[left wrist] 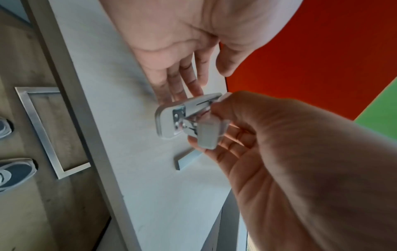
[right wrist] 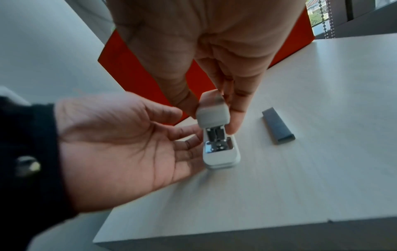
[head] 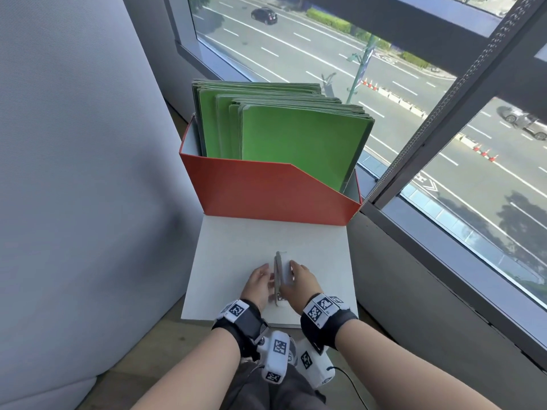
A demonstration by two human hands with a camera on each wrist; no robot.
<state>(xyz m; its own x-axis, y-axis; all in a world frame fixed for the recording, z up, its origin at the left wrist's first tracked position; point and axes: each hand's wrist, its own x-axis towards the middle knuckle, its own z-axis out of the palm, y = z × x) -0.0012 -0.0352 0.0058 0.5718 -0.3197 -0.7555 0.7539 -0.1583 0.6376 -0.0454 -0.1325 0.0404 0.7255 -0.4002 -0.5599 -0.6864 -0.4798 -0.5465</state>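
Both hands were at a small pale-grey plastic stapler point(head: 277, 275), which sat near the front middle of the white rectangular counter point(head: 236, 241). The right hand point(head: 299, 282) had its thumb and fingertips curled in a pinch round the stapler's upper arm and held that arm raised off the base, so the chrome metal parts between arm and base showed in both wrist views (they glinted in the window light). The base was down at the counter top; whether it lay fully flat could not be told.

The left hand point(head: 260, 284) was open, palm turned toward the stapler, with its fingers point(right wrist: 184, 133) straight and laid against the left side of the base. It gripped nothing.

Just to the right of the stapler, apart from it, a short dark-grey metal strip of staples point(right wrist: 278, 126) lay flat on the counter; in the head view the right hand hid it.

At the far end of the counter stood an orange cardboard file box point(head: 266, 190) with a slanted front wall, and in it a thick row of upright green paper folders point(head: 296, 137). Beyond the box a large dark-framed window point(head: 296, 54) looked down on a road. Each wrist wore a black strap with white marker blocks point(head: 321, 307).
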